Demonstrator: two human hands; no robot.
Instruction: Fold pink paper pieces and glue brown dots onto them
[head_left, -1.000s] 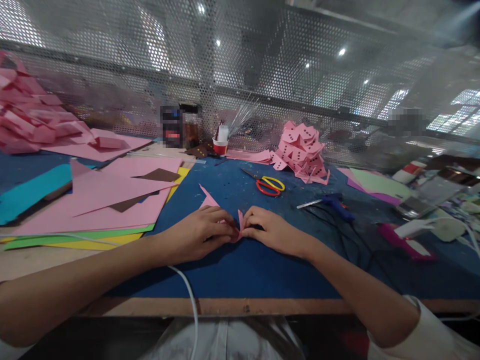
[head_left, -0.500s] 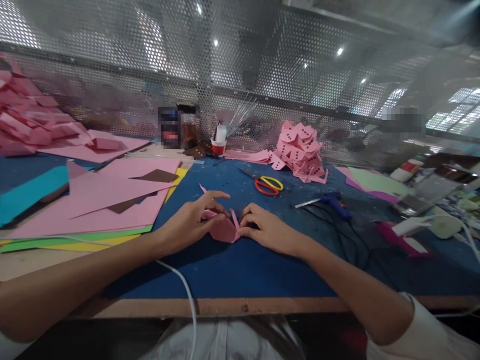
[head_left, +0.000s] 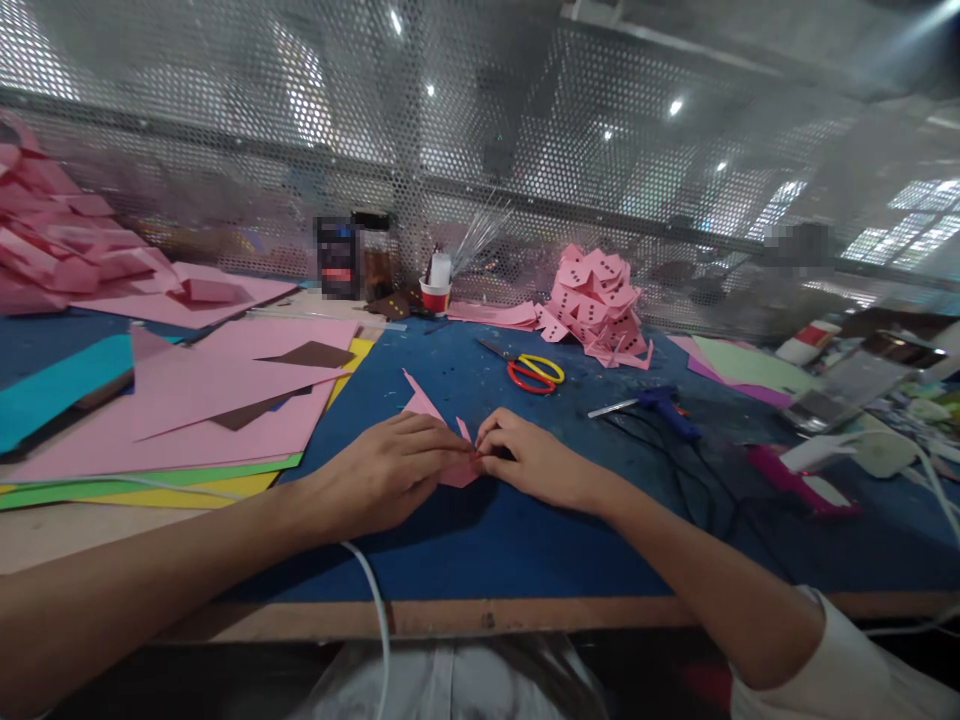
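Note:
A folded piece of pink paper point(head_left: 459, 474) lies on the blue work surface, its thin pointed strip reaching up and to the left. My left hand point(head_left: 390, 468) covers much of it, fingers pressed together and fingertips at its right edge. From the other side, my right hand point(head_left: 534, 462) pinches that same edge between thumb and fingers. The fingertips of both hands meet there, so the exact fold is hidden. Beyond the hands lie scissors point(head_left: 537, 374) with one red and one yellow handle.
To the right are a blue glue gun point(head_left: 670, 412) with a black cord and a magenta object point(head_left: 799, 482). Pink sheets point(head_left: 217, 400) are stacked at left. Dotted pink folded pieces point(head_left: 596, 300) and a red-and-white cup point(head_left: 434, 294) stand at the back. A white cable point(head_left: 375, 590) crosses the front edge.
My left hand has moved right and down over the pink paper, its spread fingers now closed together at the right edge. My right hand has stayed at that edge.

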